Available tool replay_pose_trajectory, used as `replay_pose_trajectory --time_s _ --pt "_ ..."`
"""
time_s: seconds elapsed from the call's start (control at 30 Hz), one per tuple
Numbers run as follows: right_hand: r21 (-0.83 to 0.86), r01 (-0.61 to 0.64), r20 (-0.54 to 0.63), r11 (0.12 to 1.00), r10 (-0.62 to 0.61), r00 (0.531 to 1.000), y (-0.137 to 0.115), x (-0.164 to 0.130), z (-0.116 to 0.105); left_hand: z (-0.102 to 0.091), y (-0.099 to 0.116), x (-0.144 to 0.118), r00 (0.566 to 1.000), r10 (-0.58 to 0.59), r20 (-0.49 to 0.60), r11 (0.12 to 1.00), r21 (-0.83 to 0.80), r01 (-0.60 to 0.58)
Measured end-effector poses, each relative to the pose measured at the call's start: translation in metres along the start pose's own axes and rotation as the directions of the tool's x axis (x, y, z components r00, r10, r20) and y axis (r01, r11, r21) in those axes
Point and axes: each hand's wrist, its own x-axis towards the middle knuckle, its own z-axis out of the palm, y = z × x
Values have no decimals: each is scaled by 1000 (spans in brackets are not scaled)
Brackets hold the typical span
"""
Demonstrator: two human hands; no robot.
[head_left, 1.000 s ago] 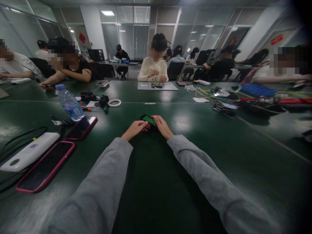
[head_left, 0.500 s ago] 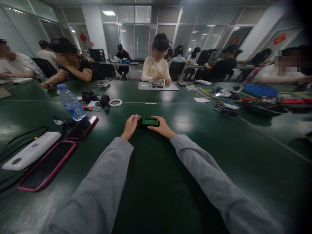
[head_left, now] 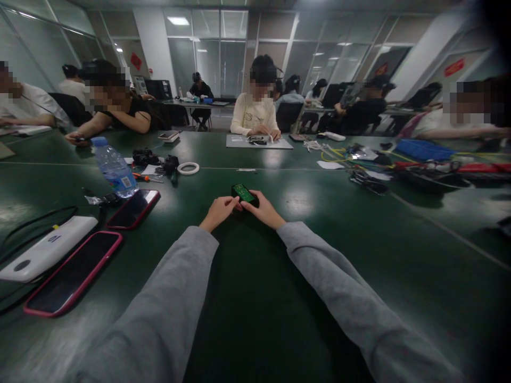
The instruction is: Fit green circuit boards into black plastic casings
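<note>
A small black case with a green circuit board (head_left: 242, 192) inside it sits at the middle of the dark green table (head_left: 255, 298), turned at an angle. My left hand (head_left: 219, 211) pinches its near left corner with the fingertips. My right hand (head_left: 263, 209) grips its right side from below. Both arms wear grey sleeves and stretch far forward.
To the left lie two pink-cased phones (head_left: 72, 272) (head_left: 134, 208), a white power bank (head_left: 44, 248) with cables and a water bottle (head_left: 114, 169). A tape ring (head_left: 188, 168), black parts (head_left: 144, 156) and a screwdriver (head_left: 146, 178) lie farther back. Other people sit around the table; cables and tools (head_left: 371, 178) clutter the right.
Half a second ago the case lay level and crosswise between my hands; now it is turned at an angle, and my left hand has moved in to its near corner.
</note>
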Motion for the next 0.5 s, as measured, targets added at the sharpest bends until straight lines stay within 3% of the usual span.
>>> replay_pose_trajectory --time_s 0.13,0.27,0.33,0.5 --pt "-203 138 69 969 -126 990 3 6 1 -3 -7 10 990 12 -137 994 -106 -27" --pt "-166 183 131 969 -163 978 12 21 -2 -11 -24 32 914 -36 -404 981 -187 -43" --pt "-136 169 120 976 -153 981 17 28 -4 -14 -32 43 911 -87 -403 969 -246 -16" --pt "-123 170 123 978 -155 980 28 38 -10 -14 -43 57 962 -87 -258 958 -288 9"
